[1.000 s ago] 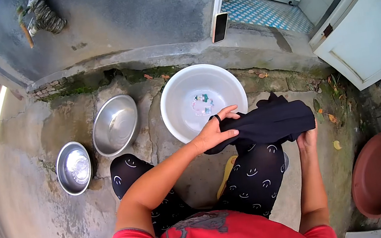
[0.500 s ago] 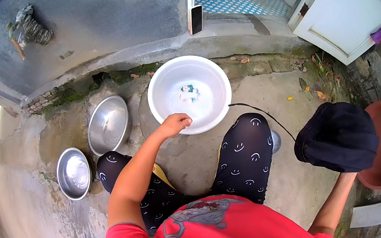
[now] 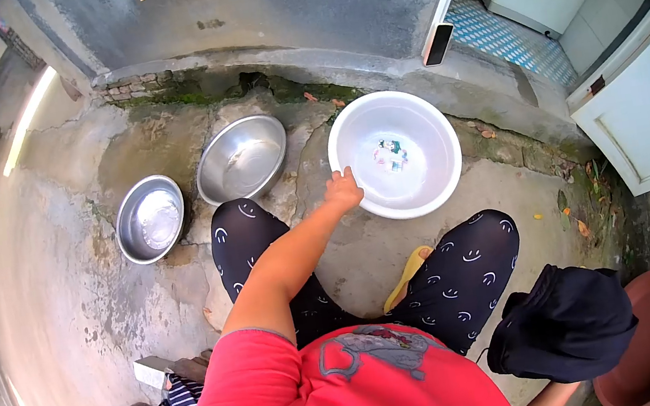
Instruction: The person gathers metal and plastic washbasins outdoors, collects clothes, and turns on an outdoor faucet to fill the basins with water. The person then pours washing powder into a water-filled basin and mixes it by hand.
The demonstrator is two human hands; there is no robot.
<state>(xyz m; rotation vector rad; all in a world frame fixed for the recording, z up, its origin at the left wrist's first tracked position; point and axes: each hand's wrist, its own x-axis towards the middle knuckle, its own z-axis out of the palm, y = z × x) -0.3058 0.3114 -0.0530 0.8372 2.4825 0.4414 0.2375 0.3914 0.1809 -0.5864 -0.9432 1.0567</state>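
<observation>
Steady the white plastic basin (image 3: 436, 144) lightly with your left hand (image 3: 344, 191) at its rim, though whether those fingers clamp it is unclear. Support the bunched black cloth (image 3: 566, 324) from beneath, where it hides your right hand, grip unseen.

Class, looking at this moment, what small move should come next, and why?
Probably, the left hand should take a light hold of the white basin. Its fingers are already at the near-left rim and it carries nothing, while the right forearm runs up behind the black cloth, held well out to the side.
</observation>
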